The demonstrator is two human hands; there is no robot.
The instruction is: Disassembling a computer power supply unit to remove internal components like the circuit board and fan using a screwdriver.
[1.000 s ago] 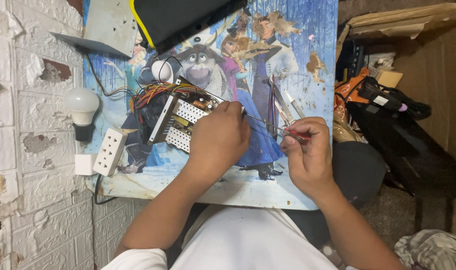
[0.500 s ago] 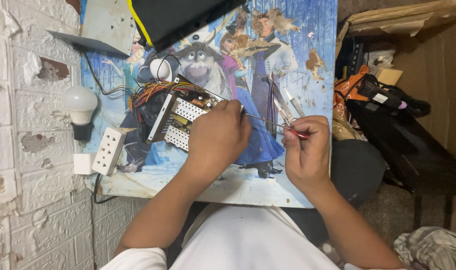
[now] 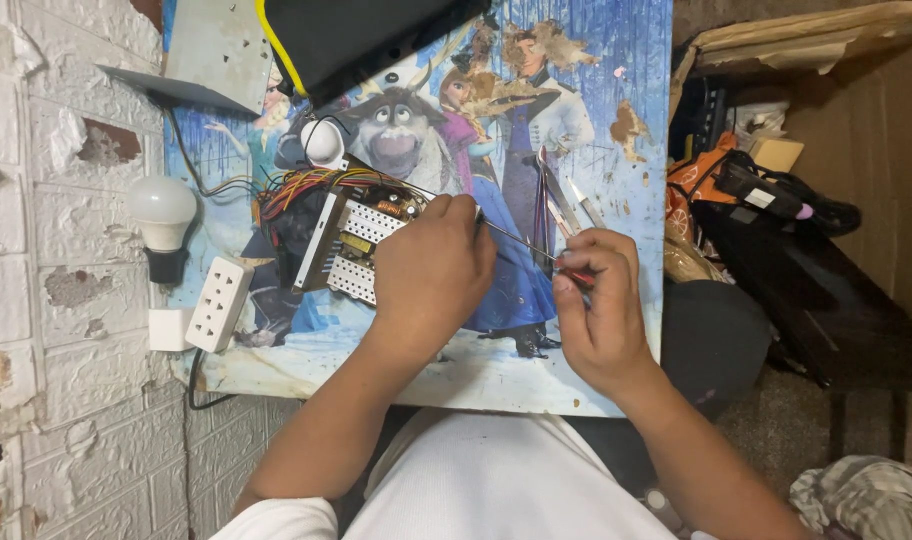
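Our right hand (image 3: 601,310) pinches a thin screwdriver (image 3: 536,252) by its red handle, shaft angled toward the circuit board (image 3: 351,240). Our left hand (image 3: 431,275) curls down over that board's right edge, gripping it on the picture-covered desk (image 3: 476,375). Coloured wires (image 3: 311,185) fan leftward; a white power strip (image 3: 216,303) and bulb (image 3: 163,210) sit beyond.

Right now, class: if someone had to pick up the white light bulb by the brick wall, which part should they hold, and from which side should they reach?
Take the light bulb by its dark base, which shows just below the white globe. The round globe looks smooth and fragile, while the narrower base probably gives a firmer grip. Reach from the table side, since the brick wall blocks the other.
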